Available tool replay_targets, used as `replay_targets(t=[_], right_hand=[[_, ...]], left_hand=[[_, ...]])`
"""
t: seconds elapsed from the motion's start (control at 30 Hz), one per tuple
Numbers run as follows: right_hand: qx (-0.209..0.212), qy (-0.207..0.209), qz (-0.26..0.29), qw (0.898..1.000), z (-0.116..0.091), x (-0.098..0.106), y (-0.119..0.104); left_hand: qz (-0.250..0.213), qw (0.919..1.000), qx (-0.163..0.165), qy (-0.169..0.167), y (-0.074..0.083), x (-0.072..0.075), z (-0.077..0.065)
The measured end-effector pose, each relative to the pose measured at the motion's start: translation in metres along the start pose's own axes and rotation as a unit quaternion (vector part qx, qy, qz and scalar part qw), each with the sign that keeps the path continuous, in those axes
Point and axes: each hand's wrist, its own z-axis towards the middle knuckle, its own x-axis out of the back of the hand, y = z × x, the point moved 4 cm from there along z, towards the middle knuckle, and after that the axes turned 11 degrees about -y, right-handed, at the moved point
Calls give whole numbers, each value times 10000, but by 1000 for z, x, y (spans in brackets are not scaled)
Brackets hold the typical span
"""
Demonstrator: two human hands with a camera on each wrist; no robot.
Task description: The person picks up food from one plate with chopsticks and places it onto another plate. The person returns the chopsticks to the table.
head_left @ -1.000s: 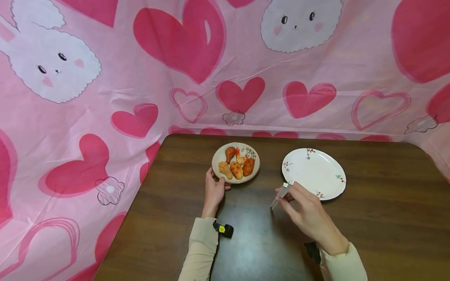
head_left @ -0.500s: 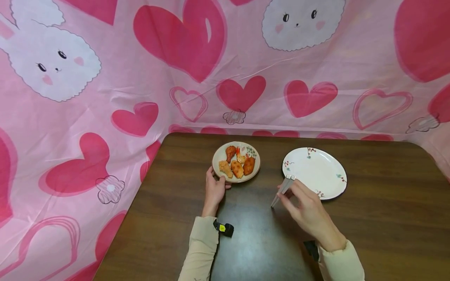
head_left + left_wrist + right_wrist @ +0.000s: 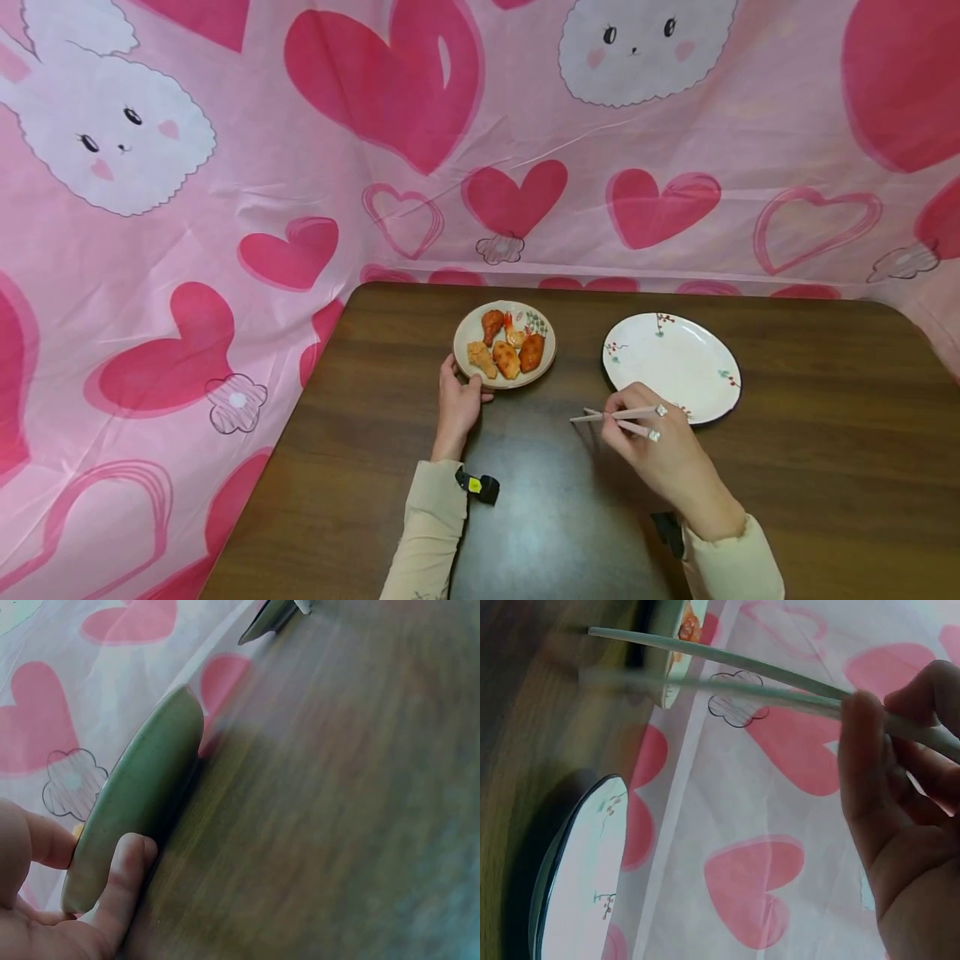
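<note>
My left hand (image 3: pixel 459 408) grips the near-left rim of a small round plate (image 3: pixel 471 331), thumb at the rim and fingers against its underside (image 3: pixel 142 799). On the plate lie a fried drumstick (image 3: pixel 492 325), a shrimp (image 3: pixel 514 335), a pale fried piece (image 3: pixel 481 359) and two browned wing-like pieces (image 3: pixel 531 353). My right hand (image 3: pixel 667 458) holds a pair of pale chopsticks (image 3: pixel 637 412) with shiny ends, tips slightly apart and pointing left above the table. In the right wrist view the chopsticks (image 3: pixel 705 652) extend from between thumb and fingers, touching no food.
A larger oval white plate (image 3: pixel 667 358) with a dark rim and sprig pattern lies just beyond my right hand, partly hidden by it. The dark wooden table (image 3: pixel 825 467) meets a pink heart-patterned cloth (image 3: pixel 585 217) at the back and left.
My right hand has turned the chopsticks from a steep, downward slant to nearly level, and their tips now point left. The left hand and the small plate have stayed in place.
</note>
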Motion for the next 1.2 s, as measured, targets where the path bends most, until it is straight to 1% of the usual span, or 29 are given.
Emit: replay_targets(t=[0.1,0.2,0.4,0.43,0.63,0.67,0.8,0.9,1.03,1.1,1.2], right_hand=[[-110,-168,-180,9996,1,1,-3],[-258,-219,-227,9992,1,5,-7],[-601,-328,-44,9976,7,7,-15],[-613,-382,-26,9974,8,6,-16],[-691,-645,145,9954,13,2,-15],[-719,-659,162,9951,13,2,-14],[-734,-678,148,9949,14,5,-12],[-633,-698,118,9955,15,7,-14],[-513,-796,103,9955,17,6,-16],[-539,-839,76,9950,18,6,-16],[-689,-850,66,9940,20,5,-16]], left_hand=[[8,10000,12,17,0,1,0],[4,10000,29,-9,-1,1,0],[-23,9999,-121,-88,0,0,-1],[-12,9999,-127,-113,3,0,-3],[-44,9998,-118,-137,1,1,-2],[-67,9998,-136,-115,-2,2,1],[-78,9998,-171,-97,-1,3,2],[-73,9998,-189,-90,-1,3,2],[-84,9999,-114,-79,-2,3,2],[-93,9999,-72,-78,-2,3,2],[-106,9999,-91,-72,-2,3,2]])
